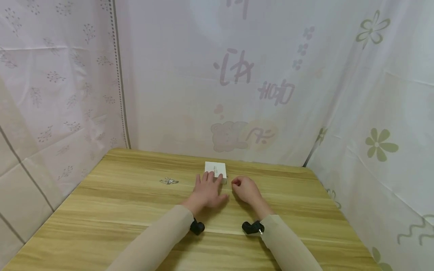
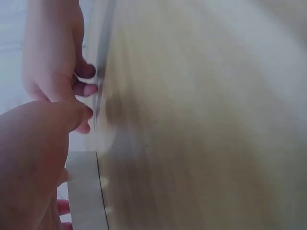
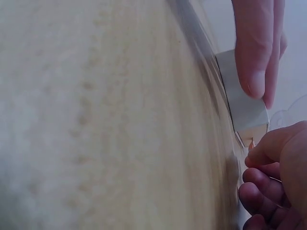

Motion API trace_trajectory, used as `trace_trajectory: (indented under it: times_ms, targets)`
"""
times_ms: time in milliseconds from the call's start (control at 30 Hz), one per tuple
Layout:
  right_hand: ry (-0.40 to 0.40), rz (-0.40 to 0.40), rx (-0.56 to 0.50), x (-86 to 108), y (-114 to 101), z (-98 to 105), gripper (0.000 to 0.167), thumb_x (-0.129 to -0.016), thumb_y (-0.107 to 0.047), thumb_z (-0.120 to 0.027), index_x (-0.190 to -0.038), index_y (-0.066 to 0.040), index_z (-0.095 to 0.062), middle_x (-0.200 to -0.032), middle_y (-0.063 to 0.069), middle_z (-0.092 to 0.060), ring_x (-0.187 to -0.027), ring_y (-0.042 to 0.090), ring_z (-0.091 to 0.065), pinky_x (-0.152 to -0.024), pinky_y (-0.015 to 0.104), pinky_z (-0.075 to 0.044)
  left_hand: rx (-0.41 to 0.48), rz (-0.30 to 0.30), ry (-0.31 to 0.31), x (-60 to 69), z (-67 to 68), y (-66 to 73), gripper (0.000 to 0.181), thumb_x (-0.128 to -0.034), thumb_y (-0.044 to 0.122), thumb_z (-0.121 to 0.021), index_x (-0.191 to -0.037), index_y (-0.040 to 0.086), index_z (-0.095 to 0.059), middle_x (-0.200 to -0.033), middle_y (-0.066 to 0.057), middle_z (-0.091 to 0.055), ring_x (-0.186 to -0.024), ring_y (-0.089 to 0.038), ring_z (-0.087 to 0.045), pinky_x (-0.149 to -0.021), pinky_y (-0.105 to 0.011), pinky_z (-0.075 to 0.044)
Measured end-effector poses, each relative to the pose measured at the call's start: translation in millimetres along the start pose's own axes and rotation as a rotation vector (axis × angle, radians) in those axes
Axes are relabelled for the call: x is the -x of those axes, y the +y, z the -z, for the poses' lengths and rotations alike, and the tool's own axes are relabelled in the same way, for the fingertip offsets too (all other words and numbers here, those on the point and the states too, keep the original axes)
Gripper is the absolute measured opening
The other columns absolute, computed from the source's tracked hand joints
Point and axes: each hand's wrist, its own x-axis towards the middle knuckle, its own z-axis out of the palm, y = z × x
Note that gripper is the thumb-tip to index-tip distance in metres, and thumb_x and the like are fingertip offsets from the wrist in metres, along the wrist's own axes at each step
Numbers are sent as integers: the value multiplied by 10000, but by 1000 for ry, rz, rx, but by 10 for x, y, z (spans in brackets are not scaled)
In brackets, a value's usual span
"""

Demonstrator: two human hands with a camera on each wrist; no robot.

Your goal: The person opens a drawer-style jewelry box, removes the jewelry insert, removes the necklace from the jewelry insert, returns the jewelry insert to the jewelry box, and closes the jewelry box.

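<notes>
A small white box (image 1: 217, 169) with faint print on its lid lies near the far side of the table. My left hand (image 1: 207, 191) rests its spread, fairly straight fingers on the box's near part. Just right of the box is my right hand (image 1: 246, 189), its fingers curled. In the right wrist view, the thumb and forefinger of that hand pinch a small brownish pull tab (image 3: 251, 143) at the box's end, mostly hidden by the fingertips. The left wrist view shows the box's side (image 2: 86, 191) beneath the left hand.
A silvery chain-like piece of jewellery (image 1: 168, 181) lies on the wooden table (image 1: 135, 210), left of the box. Printed white curtains (image 1: 176, 94) hang behind the table and along both sides. A black device is strapped at each wrist.
</notes>
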Motion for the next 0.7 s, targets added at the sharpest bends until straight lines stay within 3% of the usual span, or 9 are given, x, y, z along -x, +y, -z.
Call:
trace_trajectory:
  times_ms: [367, 700]
  targets:
    - [18, 15, 5, 14, -33, -5, 156, -1039, -147, -697, -1117, -78, -814, -1033, 67, -790, -997, 253, -725, -987, 503, -605, 19, 59, -60, -279, 92, -75, 885, -1061, 651, -571, -1771, 230, -251, -1825, -166, -198, -1705, -398, -174, -1388, -658, -119]
    - [10, 14, 1, 42, -57, -5, 160, -1045, -138, -685, -1123, -79, -812, -1042, 63, -784, -989, 239, -719, -961, 490, -605, 38, 80, -87, -349, 130, -126, 921, -1050, 663, -584, -1779, 237, -215, -1846, -158, -142, -1723, -389, -121, -1403, -621, -86]
